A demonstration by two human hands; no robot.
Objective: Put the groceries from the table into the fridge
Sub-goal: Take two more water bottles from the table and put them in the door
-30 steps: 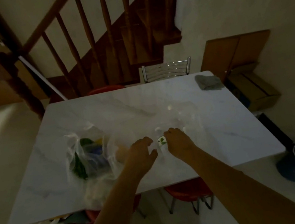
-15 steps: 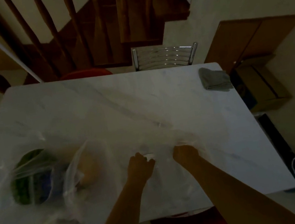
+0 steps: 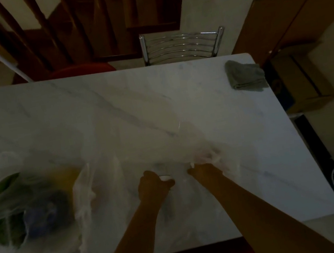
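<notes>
Camera has dropped closer since earlier. Left hand grips a small white container; right hand pinches the clear bag. Advise drawing plastic clear before lifting.

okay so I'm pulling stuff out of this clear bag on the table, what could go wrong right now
The left hand grips a small white-topped container through thin clear plastic that the right hand also holds; the film might snag and tip it. The other bag of groceries sits close to the table edge and could slide off. Dim light makes the contents hard to identify.
</notes>
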